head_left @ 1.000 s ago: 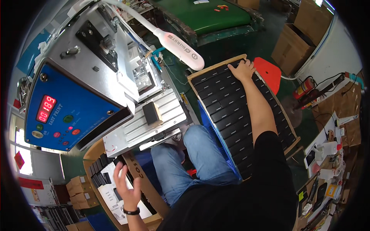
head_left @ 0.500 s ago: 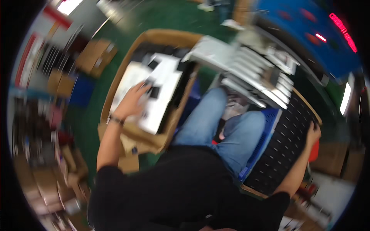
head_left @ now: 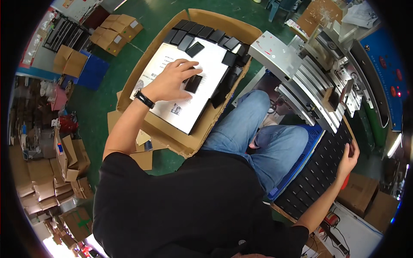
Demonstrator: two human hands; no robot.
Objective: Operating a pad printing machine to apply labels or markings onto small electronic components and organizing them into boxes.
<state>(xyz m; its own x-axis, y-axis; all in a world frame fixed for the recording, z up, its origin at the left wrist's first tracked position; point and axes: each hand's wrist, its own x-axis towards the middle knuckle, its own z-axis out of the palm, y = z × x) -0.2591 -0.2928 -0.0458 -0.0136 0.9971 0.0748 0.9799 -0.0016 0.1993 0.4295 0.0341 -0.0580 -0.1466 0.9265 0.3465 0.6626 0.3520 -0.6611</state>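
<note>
Head view: the left hand (head_left: 172, 79) lies flat, fingers spread, on a white printed sheet (head_left: 180, 92) inside an open cardboard box (head_left: 180, 142) at 11 o'clock. Its fingertips (head_left: 194, 69) touch a small black rectangular piece (head_left: 193, 84) lying loose on the sheet; nothing is clasped, the hand only presses. More black pieces (head_left: 202, 32) line the box's far wall toward 12 o'clock, and 1 lies apart on the sheet just beyond the fingers.

The right hand (head_left: 349, 159) at 3 o'clock rests on the outer edge of a black slotted tray (head_left: 318, 176) leaning beside the knees; whether it clenches the rim or just steadies it I cannot tell.

Risk, as I judge it: the piece could slide under flat fingers instead of lifting, and the sheet could shift with it. The tray, held by 1 edge, could tip off its blue crate (head_left: 301, 159).

Room: the box walls hem the left hand at 9 and 12 o'clock; the grey metal machine (head_left: 301, 73) at 1 o'clock crowds the gap above the knees.
</note>
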